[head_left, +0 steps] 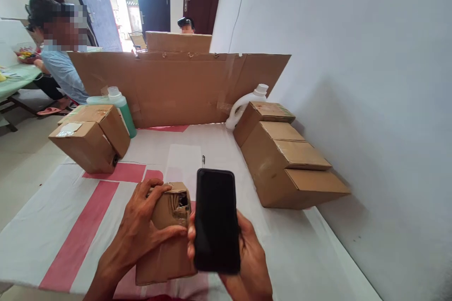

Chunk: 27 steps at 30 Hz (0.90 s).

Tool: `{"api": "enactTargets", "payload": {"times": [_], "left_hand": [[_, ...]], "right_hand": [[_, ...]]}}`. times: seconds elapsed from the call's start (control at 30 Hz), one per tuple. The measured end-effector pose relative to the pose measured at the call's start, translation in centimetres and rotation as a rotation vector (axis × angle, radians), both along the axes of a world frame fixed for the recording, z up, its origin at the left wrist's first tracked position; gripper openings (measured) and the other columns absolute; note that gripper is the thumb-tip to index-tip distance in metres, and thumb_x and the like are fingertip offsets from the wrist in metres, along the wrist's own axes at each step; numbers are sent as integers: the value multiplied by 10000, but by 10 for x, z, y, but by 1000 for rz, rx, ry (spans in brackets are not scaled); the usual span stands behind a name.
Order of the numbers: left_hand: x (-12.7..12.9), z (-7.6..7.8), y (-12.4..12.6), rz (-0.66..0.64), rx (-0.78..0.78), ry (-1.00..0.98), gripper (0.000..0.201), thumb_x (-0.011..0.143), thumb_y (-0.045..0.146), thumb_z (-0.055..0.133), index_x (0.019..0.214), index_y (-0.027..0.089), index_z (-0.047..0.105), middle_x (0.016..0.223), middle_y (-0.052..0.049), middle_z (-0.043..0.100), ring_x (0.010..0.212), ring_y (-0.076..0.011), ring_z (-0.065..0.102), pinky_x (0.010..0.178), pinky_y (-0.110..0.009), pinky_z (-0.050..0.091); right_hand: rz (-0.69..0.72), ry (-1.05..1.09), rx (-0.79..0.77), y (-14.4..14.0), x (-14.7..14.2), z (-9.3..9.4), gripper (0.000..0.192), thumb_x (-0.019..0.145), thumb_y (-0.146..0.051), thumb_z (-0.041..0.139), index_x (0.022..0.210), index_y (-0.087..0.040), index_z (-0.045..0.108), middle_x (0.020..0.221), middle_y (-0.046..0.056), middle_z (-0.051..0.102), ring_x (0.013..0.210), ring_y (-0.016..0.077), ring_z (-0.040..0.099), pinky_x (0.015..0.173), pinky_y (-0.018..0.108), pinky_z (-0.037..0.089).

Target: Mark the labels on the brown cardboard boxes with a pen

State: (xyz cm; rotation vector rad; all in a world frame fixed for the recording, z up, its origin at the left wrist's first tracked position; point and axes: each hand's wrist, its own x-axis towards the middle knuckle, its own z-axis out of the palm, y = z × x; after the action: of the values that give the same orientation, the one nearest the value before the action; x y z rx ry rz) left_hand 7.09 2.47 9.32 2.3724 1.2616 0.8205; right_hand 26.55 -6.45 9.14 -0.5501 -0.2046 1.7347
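Two things are in hand at the near edge of the table: a small cardboard box and a black phone. The left hand wraps over the box's left side and top, fingers curled around its far upper edge and the thumb pressed across its front face. The box is dented, with a torn hole at its upper right corner, just beside the phone. The right hand holds the phone upright from behind, dark screen facing the camera; its thumb lies along the phone's left edge, the other fingers hidden behind it.

Farther back, two cardboard boxes sit at the left with a green bottle behind them, and a row of boxes runs along the right, a white jug at its far end. A cardboard screen stands across the table's far side. A seated person is beyond it at the left.
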Motion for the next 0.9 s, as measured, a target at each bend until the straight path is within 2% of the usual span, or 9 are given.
{"api": "enactTargets", "payload": {"times": [0.1,0.2,0.3,0.4,0.47,0.57,0.67,0.8,0.9], "left_hand": [[-3,-2,4,5,61,17,674,652,509,899,1215,264,621,1238,-87,602,1102,-331,638,923,-494,577],[-3,-4,8,-16,98,27,670,670,531,886,1216,254,614,1233,-88,600,1098,-327,635,915,-493,581],[-1,-3,9,-34,110,45,693,675,552,879,1230,241,603,1238,-97,596,1120,-336,622,922,-498,577],[1,-3,9,-43,99,57,692,690,557,869,1241,239,596,1249,-99,587,1139,-334,611,934,-490,571],[2,-2,9,-42,82,54,692,697,554,866,1253,244,593,1264,-95,579,1155,-330,605,948,-485,564],[5,0,14,-32,17,36,743,688,549,873,1301,248,581,1286,-91,575,1188,-327,592,988,-483,541],[8,5,24,-14,-118,-12,705,738,533,841,1326,245,580,1261,-82,592,1159,-303,607,1001,-464,526],[4,11,48,-63,-311,-152,538,855,542,728,1290,241,629,1231,-83,619,1096,-272,638,982,-420,522],[-5,2,69,-122,-432,-294,550,875,576,691,1308,244,631,1276,-97,639,1166,-297,620,1033,-432,485]], "right_hand": [[-175,-118,-59,13,35,-30,522,958,-566,496,1148,-140,730,1090,144,765,924,267,722,843,430,571],[-174,-375,-193,26,64,-79,610,967,-638,430,1178,-127,687,1096,155,758,939,275,738,904,455,562],[-143,-820,-324,35,78,-125,681,949,-694,350,1116,-106,652,962,159,759,870,280,748,823,415,574],[-156,-1108,-382,39,83,-152,671,885,-747,393,978,-135,652,838,114,734,829,277,719,745,375,558],[-180,-1244,-410,40,85,-160,626,841,-757,453,896,-163,643,806,85,714,846,273,683,747,361,536],[-182,-1478,-444,40,87,-164,505,837,-665,472,840,-184,626,798,85,683,861,287,644,800,386,506],[-159,-1670,-458,41,89,-167,479,835,-551,445,981,-144,652,926,156,681,947,339,639,891,446,479],[-129,-1830,-460,42,99,-169,603,806,-476,481,1167,-28,659,1013,259,654,1068,430,619,969,530,450],[-177,-1918,-475,40,102,-168,623,793,-452,530,1185,12,669,1114,327,604,1209,504,538,1017,617,410]]}}
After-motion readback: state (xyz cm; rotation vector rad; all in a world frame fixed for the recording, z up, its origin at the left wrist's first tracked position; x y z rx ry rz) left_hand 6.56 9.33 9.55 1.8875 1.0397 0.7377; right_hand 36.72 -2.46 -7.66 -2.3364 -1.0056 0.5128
